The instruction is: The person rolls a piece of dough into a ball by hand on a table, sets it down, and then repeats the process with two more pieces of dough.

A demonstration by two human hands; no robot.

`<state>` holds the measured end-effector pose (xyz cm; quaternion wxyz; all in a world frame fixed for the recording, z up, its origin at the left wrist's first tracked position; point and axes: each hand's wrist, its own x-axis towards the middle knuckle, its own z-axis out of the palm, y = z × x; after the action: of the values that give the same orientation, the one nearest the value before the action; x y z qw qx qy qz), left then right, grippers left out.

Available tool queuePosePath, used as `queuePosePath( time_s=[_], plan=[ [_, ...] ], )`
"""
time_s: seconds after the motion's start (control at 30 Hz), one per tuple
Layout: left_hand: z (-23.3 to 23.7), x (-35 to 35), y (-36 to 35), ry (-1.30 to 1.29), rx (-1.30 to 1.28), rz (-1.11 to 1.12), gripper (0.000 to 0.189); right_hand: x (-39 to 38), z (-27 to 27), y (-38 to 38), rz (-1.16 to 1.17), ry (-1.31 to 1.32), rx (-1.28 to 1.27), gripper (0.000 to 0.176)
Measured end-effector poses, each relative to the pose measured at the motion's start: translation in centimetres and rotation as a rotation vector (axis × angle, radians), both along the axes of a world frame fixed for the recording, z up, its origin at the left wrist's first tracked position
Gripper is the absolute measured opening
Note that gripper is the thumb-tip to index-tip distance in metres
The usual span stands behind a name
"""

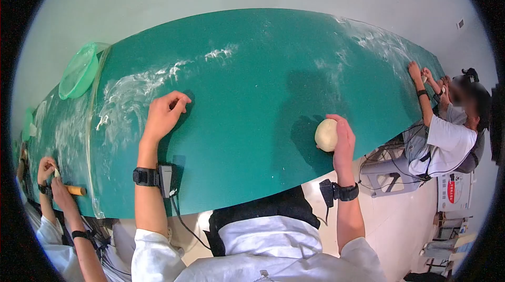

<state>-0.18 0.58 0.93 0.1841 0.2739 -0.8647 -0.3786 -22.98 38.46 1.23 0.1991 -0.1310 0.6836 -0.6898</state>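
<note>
The right hand [344, 142] grips a dough ball [326, 135]; the left hand [164, 115] curls its fingers [180, 97] narrow, palm hidden.

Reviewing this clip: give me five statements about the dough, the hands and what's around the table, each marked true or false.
1. The right hand holds a pale dough ball. True.
2. The left hand holds a second ball. False: its fingers are curled and no ball shows in it.
3. The green table has white powdery smears on it. True.
4. The green basket is on the right side of the picture. False: it is on the left side, by the table's far edge.
5. Neither of the person's wrists wears a band. False: each wears a black band.
</note>
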Motion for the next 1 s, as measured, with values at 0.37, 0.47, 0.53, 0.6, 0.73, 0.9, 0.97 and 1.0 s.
queuePosePath(
  time_s=[0.37,0.47,0.53,0.6,0.73,0.9,0.97,1.0],
  plan=[
    [-0.2,0.0,0.0,0.043,-0.061,0.002,0.023,1.1,-1.1,-0.4,-0.016,0.715,0.147,0.058],
    [0.0,-0.1,0.2,0.033,-0.059,0.005,0.021,1.3,-1.0,-0.7,-0.004,0.722,0.221,0.061],
    [0.4,0.0,0.5,-0.010,-0.018,0.020,0.021,1.5,-1.2,-0.5,-0.028,0.751,0.253,0.059],
    [-0.2,0.0,0.1,0.013,-0.027,0.017,0.020,1.5,-1.4,0.0,-0.087,0.737,0.257,0.051],
    [-0.7,0.0,-0.3,0.047,-0.031,0.007,0.020,1.5,-1.3,0.2,-0.059,0.736,0.234,0.039],
    [-0.8,0.1,-0.3,0.060,-0.037,-0.003,0.021,1.8,-1.0,0.1,-0.050,0.753,0.250,0.035],
    [-0.8,0.0,-0.4,0.047,-0.037,0.000,0.021,1.6,-1.3,0.1,-0.032,0.735,0.235,0.038],
    [-0.8,0.0,-0.4,0.050,-0.032,-0.004,0.021,1.5,-1.4,0.1,-0.012,0.721,0.219,0.042]
  ],
)
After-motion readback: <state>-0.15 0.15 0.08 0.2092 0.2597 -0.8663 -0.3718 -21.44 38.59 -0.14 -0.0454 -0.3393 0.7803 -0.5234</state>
